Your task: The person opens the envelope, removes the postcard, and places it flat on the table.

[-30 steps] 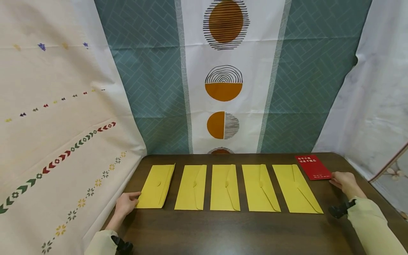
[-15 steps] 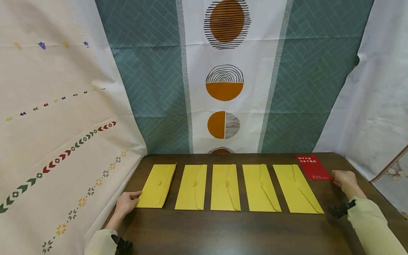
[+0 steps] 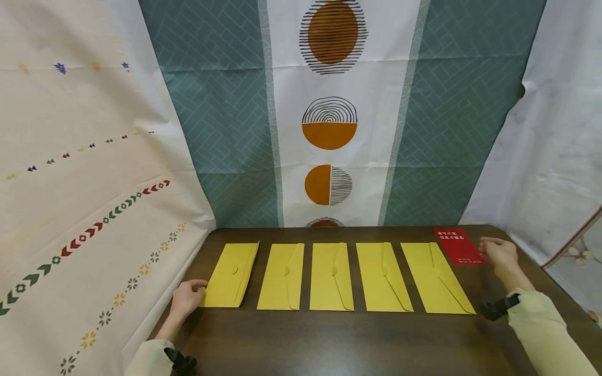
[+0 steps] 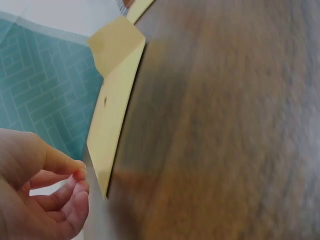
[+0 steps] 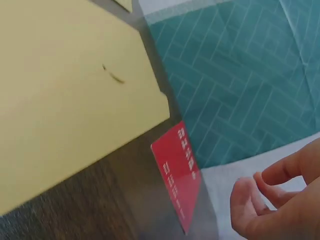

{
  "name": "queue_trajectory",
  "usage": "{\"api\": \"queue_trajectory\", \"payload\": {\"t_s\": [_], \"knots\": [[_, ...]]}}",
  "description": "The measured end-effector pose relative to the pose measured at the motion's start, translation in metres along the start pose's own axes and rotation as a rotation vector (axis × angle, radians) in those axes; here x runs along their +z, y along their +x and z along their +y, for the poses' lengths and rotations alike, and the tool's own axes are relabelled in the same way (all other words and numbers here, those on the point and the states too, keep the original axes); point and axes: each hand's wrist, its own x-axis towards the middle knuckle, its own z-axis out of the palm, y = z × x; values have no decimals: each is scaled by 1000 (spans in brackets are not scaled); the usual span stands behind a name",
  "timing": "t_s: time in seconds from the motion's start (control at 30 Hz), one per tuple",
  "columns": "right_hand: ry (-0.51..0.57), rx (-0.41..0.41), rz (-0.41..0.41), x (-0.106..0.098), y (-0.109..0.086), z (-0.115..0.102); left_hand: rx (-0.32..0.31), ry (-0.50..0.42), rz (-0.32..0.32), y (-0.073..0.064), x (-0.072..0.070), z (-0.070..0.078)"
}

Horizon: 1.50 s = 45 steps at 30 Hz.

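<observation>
My left hand (image 3: 188,297) is beside the lower left corner of the leftmost yellow envelope (image 3: 229,277). In the left wrist view its thumb and fingers are loosely bent, tips close together, with nothing between them, and the envelope (image 4: 114,112) lies just past the fingertips. A red card (image 3: 458,246) with white printing lies flat at the far right of the table. Over its lower right corner, in the head view, are the fingertips of my right hand (image 3: 503,257). The right wrist view shows that hand's loosely bent fingers holding nothing, apart from the card (image 5: 176,175).
Several more yellow envelopes, among them one at the middle (image 3: 329,282) and one at the right (image 3: 430,274), lie flap side up in a row on the dark wooden table (image 3: 301,344). Patterned cloth (image 3: 226,115) hangs behind and at both sides.
My right hand has moved slightly up and to the left, from the red card's edge to over its corner. The left hand has shifted slightly, its fingers bending more. The envelopes stay in place.
</observation>
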Motion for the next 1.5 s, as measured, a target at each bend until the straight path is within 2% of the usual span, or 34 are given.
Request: {"api": "queue_trajectory", "payload": {"t_s": [0.2,0.5,0.63,0.8,0.9,1.07,1.3,1.5], "knots": [[148,-55,7,14,-9,-8,16,-57,46,4,3,11],[84,-109,51,32,-17,-14,-31,-142,78,2,8,24],[-63,-169,92,40,-23,-12,-38,-190,89,3,11,29],[-344,-293,154,50,-32,-12,-43,-250,87,4,13,37],[-440,-368,180,56,-36,-13,-37,-273,92,5,14,43],[-525,-443,183,64,-42,-15,-34,-301,83,7,18,51],[-614,-521,127,74,-50,-19,-37,-370,53,7,20,63],[-639,-536,123,81,-55,-18,-46,-419,47,7,22,68]]}}
